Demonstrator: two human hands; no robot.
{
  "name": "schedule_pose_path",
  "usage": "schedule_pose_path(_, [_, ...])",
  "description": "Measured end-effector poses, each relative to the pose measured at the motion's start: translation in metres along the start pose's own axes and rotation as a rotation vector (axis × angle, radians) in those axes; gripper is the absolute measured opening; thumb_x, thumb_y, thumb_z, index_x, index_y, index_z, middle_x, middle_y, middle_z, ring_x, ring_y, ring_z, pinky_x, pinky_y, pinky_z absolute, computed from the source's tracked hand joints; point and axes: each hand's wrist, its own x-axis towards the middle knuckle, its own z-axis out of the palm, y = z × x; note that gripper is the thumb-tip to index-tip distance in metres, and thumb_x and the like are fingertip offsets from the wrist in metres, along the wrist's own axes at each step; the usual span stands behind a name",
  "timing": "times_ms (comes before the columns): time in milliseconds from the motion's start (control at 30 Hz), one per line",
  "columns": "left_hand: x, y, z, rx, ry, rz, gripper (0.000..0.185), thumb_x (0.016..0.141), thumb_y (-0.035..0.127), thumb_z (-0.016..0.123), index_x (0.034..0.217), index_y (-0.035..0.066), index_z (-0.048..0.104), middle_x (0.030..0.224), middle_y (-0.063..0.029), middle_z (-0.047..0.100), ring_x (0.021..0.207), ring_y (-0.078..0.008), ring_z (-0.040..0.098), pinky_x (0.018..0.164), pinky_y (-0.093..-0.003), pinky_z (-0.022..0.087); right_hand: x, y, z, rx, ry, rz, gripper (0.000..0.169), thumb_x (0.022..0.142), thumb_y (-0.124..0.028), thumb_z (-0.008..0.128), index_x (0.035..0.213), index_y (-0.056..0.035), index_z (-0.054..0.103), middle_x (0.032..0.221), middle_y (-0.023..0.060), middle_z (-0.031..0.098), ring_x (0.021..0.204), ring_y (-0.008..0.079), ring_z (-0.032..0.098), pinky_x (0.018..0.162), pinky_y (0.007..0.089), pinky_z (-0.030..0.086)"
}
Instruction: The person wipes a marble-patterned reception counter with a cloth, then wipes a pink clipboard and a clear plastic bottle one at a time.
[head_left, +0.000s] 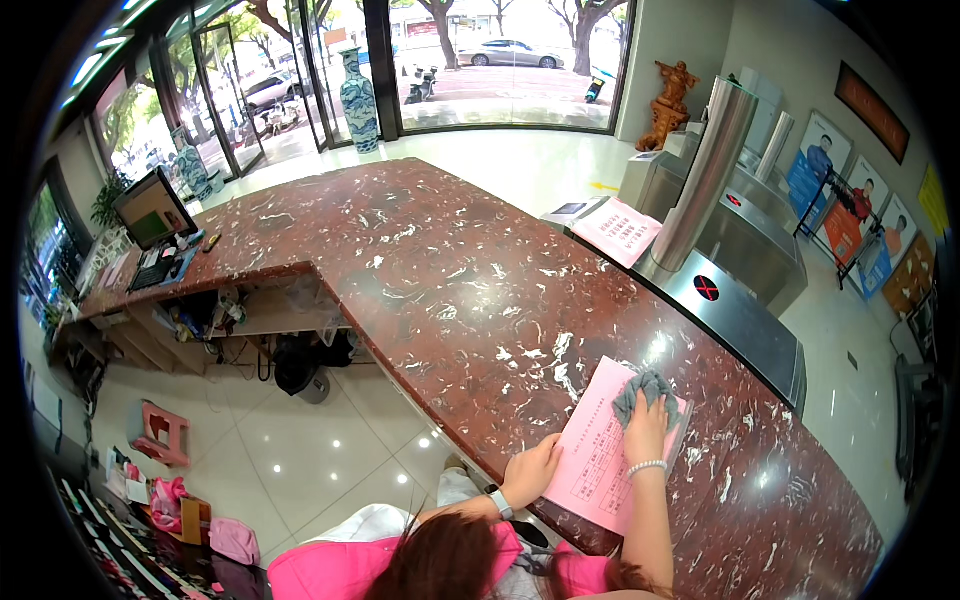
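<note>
A pink printed sheet (585, 450), seemingly in a transparent holder, lies on the red-brown marbled stone counter (450, 262) close to my body. Along its left edge rest the fingers of my left hand (531, 471), gripping it near the counter's inner edge; the thumb side is partly hidden. Bunched under my right hand (646, 433) is a grey cloth (643, 386), pressed onto the sheet's upper right part. A watch is on my left wrist and a beaded bracelet on my right.
Metal turnstile gates (720, 300) border the counter's right side, with another pink notice (616, 229) on one. A computer monitor (156, 210) stands at the far left end. Below are a black-lined bin (301, 371) and a pink stool (161, 433) on the tiled floor.
</note>
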Motion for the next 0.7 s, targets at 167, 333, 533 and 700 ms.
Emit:
schedule_pose_path(167, [-0.001, -0.003, 0.003, -0.003, 0.048, 0.051, 0.031, 0.103, 0.030, 0.051, 0.128, 0.014, 0.061, 0.090, -0.0223, 0.071, 0.079, -0.0438, 0.068, 0.069, -0.0545, 0.054, -0.039, -0.028, 0.003, 0.010, -0.020, -0.123, 0.045, 0.097, -0.006, 0.046, 0.142, -0.0026, 0.051, 0.147, 0.0333, 0.044, 0.144, 0.0466, 0.035, 0.120, 0.0560, 0.027])
schedule_pose_path(333, [-0.004, -0.005, 0.003, -0.009, 0.100, 0.084, 0.030, 0.103, 0.029, 0.050, 0.125, 0.013, 0.062, 0.089, -0.0225, 0.070, 0.076, -0.0439, 0.068, 0.067, -0.0542, 0.054, -0.113, -0.066, -0.009, 0.091, -0.054, -0.233, 0.047, 0.093, -0.008, 0.055, 0.141, -0.0046, 0.052, 0.144, 0.0324, 0.046, 0.143, 0.0472, 0.037, 0.117, 0.0579, 0.029])
schedule_pose_path(533, [-0.001, -0.002, 0.005, -0.042, 0.105, 0.102, 0.029, 0.102, 0.027, 0.052, 0.125, 0.012, 0.063, 0.088, -0.0228, 0.070, 0.074, -0.0432, 0.068, 0.064, -0.0537, 0.054, -0.114, -0.057, -0.022, 0.121, -0.121, -0.256, 0.050, 0.093, -0.011, 0.061, 0.142, -0.0058, 0.051, 0.144, 0.0301, 0.046, 0.142, 0.0469, 0.037, 0.116, 0.0579, 0.031])
schedule_pose_path(700, [-0.001, -0.008, 0.008, -0.016, 0.119, 0.101, 0.029, 0.102, 0.027, 0.052, 0.124, 0.012, 0.064, 0.085, -0.0224, 0.070, 0.072, -0.0426, 0.068, 0.064, -0.0537, 0.054, -0.045, -0.036, -0.011, 0.109, -0.189, -0.284, 0.046, 0.098, -0.012, 0.057, 0.143, -0.0048, 0.049, 0.148, 0.0347, 0.042, 0.144, 0.0487, 0.033, 0.118, 0.0527, 0.030])
